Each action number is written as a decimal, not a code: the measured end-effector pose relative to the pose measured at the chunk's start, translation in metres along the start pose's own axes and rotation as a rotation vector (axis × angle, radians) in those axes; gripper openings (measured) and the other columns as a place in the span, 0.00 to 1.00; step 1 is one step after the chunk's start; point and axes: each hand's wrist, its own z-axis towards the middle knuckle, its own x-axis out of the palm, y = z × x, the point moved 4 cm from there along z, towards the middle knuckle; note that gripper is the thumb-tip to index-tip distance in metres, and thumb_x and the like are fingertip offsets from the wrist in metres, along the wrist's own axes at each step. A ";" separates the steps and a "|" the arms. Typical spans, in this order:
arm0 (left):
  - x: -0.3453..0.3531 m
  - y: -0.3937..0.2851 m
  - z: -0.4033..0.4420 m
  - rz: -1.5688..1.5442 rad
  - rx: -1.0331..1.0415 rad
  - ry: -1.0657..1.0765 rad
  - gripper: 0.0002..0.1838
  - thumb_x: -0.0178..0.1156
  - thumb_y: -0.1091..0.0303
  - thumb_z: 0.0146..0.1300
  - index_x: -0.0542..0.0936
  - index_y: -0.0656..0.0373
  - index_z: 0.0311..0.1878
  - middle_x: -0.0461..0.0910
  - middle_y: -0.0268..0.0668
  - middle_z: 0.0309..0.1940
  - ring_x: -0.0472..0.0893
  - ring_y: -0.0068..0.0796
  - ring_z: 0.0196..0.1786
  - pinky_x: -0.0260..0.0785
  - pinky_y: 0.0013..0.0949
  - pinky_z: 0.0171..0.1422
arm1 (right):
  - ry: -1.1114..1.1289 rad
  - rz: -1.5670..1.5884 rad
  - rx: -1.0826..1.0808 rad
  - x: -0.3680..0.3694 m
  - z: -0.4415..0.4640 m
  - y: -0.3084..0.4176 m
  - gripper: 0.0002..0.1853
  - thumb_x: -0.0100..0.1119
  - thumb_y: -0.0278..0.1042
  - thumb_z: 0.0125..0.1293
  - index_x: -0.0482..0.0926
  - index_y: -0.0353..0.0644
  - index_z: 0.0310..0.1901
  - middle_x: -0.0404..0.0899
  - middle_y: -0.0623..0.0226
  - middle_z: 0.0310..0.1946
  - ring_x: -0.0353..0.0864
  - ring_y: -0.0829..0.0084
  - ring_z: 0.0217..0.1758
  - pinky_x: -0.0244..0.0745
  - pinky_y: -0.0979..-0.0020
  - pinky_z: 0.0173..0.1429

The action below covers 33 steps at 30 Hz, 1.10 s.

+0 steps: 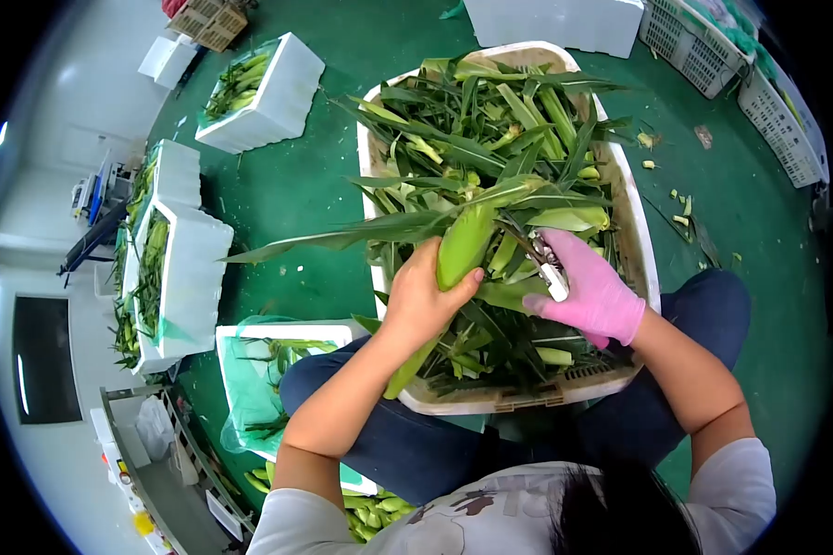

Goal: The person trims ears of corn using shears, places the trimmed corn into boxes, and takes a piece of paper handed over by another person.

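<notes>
My bare left hand (428,294) is wrapped round an ear of corn (466,242) in its green husk, with long leaves trailing off to the left. In a pink glove, my right hand (590,289) grips pruning shears (552,270), their dark blades pointing toward the ear's top end. Both hands are over a large white plastic basket (646,250) between my knees. Loose husks and leaves (491,125) fill that basket. Part of the ear's lower end is hidden behind my left hand and forearm.
White foam boxes (282,97) with corn stand on the green floor at left. Another foam box (342,331) with green netting sits by my left knee, with several ears (379,513) below it. Crates (699,55) stand at upper right; scraps (683,220) lie nearby.
</notes>
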 end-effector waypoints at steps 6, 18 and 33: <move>-0.008 -0.009 -0.011 0.175 0.049 -0.159 0.29 0.74 0.59 0.51 0.77 0.70 0.50 0.81 0.52 0.41 0.81 0.53 0.44 0.74 0.42 0.50 | 0.064 0.050 0.093 0.006 -0.005 -0.003 0.45 0.72 0.46 0.52 0.62 0.31 0.67 0.69 0.44 0.58 0.68 0.48 0.64 0.62 0.59 0.71; 0.001 -0.009 -0.010 0.044 0.125 0.192 0.29 0.74 0.59 0.50 0.77 0.69 0.51 0.81 0.48 0.40 0.82 0.43 0.42 0.74 0.37 0.51 | 0.002 -0.048 -0.067 0.006 -0.013 -0.013 0.35 0.73 0.48 0.49 0.71 0.36 0.54 0.76 0.47 0.44 0.78 0.45 0.47 0.74 0.54 0.54; -0.006 0.010 -0.013 -0.368 -0.036 0.775 0.32 0.70 0.61 0.49 0.76 0.68 0.56 0.80 0.33 0.42 0.74 0.20 0.44 0.69 0.28 0.52 | 0.584 0.535 0.203 -0.006 -0.028 0.002 0.19 0.68 0.37 0.55 0.75 0.38 0.45 0.77 0.68 0.34 0.76 0.77 0.37 0.73 0.73 0.42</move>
